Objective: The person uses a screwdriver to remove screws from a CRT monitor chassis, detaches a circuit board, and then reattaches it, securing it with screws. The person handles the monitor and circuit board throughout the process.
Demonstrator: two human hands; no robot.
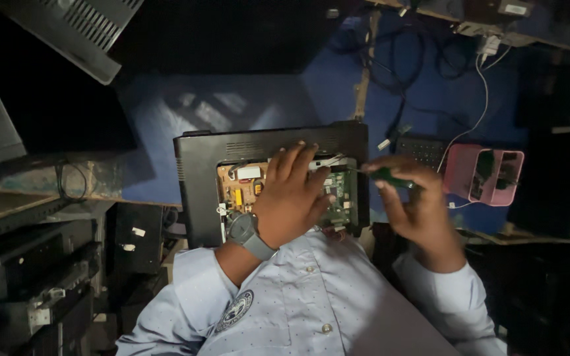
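Dim and crowded, your workspace shows stacked black equipment cases at lower left and a blue surface in the upper middle. At centre sits the opened black device, its tan and green circuit board exposed inside the casing. Your left hand, wristwatch on the wrist, lies spread flat over the board, gripping nothing. Keep that palm steady so the board doesn't shift, and lift your fingers off the components. To the right, your right hand is closed around a green-handled screwdriver, tip pointing toward the board's right edge. Hold the shaft straight on the screw; the poor light makes slipping likely, I'd judge. Further right stands a pink holder, near a black keypad.
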